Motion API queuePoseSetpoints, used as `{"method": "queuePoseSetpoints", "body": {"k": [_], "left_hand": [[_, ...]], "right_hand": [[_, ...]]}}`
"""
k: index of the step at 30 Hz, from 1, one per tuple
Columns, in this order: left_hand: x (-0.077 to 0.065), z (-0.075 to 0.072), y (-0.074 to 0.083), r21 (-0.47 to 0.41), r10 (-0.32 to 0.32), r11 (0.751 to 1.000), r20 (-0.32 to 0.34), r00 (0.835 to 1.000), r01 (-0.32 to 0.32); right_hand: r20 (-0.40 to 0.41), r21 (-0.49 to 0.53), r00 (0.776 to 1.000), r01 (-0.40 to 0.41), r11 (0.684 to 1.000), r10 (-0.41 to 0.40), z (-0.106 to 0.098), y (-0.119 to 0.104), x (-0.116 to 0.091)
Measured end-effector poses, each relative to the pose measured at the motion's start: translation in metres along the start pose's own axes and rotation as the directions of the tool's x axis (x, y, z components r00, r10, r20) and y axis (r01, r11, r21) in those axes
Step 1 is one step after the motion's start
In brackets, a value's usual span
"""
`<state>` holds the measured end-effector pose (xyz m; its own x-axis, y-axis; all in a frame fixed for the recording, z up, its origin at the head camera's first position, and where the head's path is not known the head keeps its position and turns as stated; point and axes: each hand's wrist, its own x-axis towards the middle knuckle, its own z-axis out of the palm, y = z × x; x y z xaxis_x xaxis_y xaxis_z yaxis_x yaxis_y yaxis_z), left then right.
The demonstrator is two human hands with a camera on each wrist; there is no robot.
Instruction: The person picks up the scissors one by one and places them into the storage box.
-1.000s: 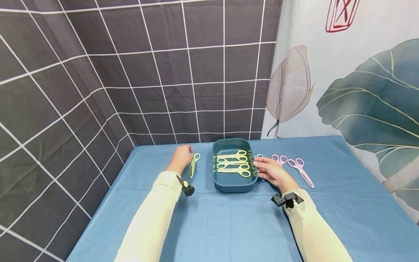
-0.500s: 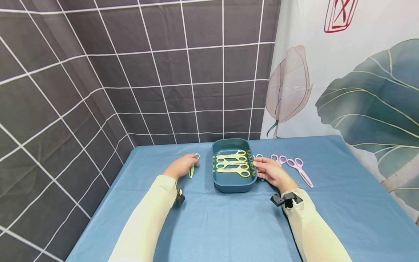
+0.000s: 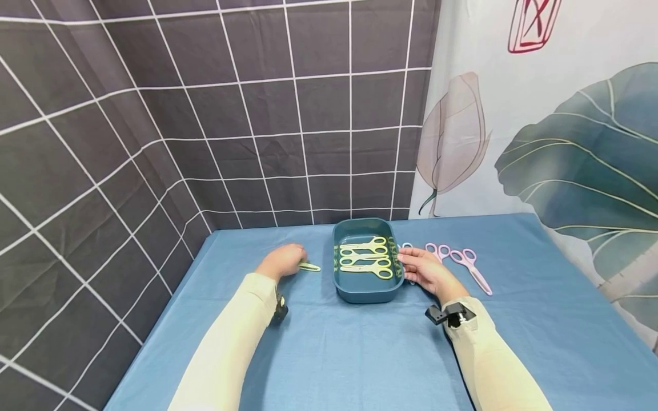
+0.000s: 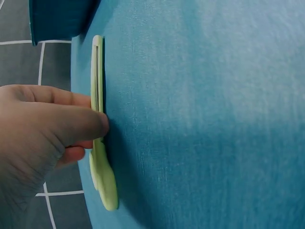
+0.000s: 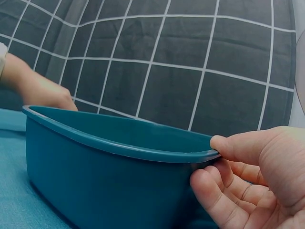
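My left hand (image 3: 284, 261) pinches a pair of yellow-green scissors (image 4: 107, 183) between thumb and fingers, just left of the container. In the left wrist view the scissors stand edge-on against the blue cloth, with the thumb across their middle. My right hand (image 3: 425, 269) grips the right rim of a dark teal container (image 3: 367, 296), thumb on top and fingers below, as the right wrist view shows. Inside the container lie three pairs of yellow-green scissors (image 3: 366, 267) in a row, their handles pointing alternate ways.
Right of my right hand lie pink scissors (image 3: 470, 265), with another pink-handled pair (image 3: 438, 250) partly hidden. Light blue handles (image 3: 408, 245) show between container and hand. The table wears a blue cloth (image 3: 329, 354); a dark gridded curtain (image 3: 267, 114) hangs behind.
My left hand has taken hold of the yellow-green scissors and turned them, from pointing toward me to pointing right at the container. The right hand stays on the rim.
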<state>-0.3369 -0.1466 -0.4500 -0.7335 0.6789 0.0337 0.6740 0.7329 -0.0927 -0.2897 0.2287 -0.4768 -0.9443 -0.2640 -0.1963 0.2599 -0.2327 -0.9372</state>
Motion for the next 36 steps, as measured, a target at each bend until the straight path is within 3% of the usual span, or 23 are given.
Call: {"method": "queuePoseSetpoints", "body": {"k": [9, 14, 21, 26, 32, 36], "left_hand": [[-0.003, 0.004, -0.012, -0.106, -0.108, 0.987, 0.102, 0.989, 0.119], [-0.002, -0.015, -0.011, -0.145, -0.161, 0.974, 0.091, 0.983, 0.173], [0.019, -0.058, 0.008, -0.157, -0.099, 0.983, -0.002, 0.995, 0.097], [0.030, -0.081, 0.029, -0.188, -0.050, 0.981, -0.038, 0.998, 0.042], [0.043, -0.100, 0.055, -0.261, 0.008, 0.965, -0.074, 0.997, -0.027], [0.055, -0.102, 0.072, -0.254, 0.066, 0.963, -0.099, 0.993, -0.089]], "right_hand": [[-0.004, 0.003, 1.000, 0.000, 1.000, 0.000, -0.001, 0.003, 0.002], [-0.002, 0.003, 1.000, -0.006, 1.000, 0.006, -0.001, 0.003, 0.001], [0.017, 0.007, 1.000, 0.000, 1.000, 0.000, -0.003, 0.000, 0.000], [0.015, 0.007, 1.000, -0.006, 1.000, 0.006, -0.003, 0.000, 0.000], [0.004, 0.003, 1.000, -0.009, 1.000, 0.009, -0.001, -0.001, 0.000], [-0.012, -0.001, 1.000, -0.017, 1.000, 0.017, -0.001, -0.001, 0.000]]}}
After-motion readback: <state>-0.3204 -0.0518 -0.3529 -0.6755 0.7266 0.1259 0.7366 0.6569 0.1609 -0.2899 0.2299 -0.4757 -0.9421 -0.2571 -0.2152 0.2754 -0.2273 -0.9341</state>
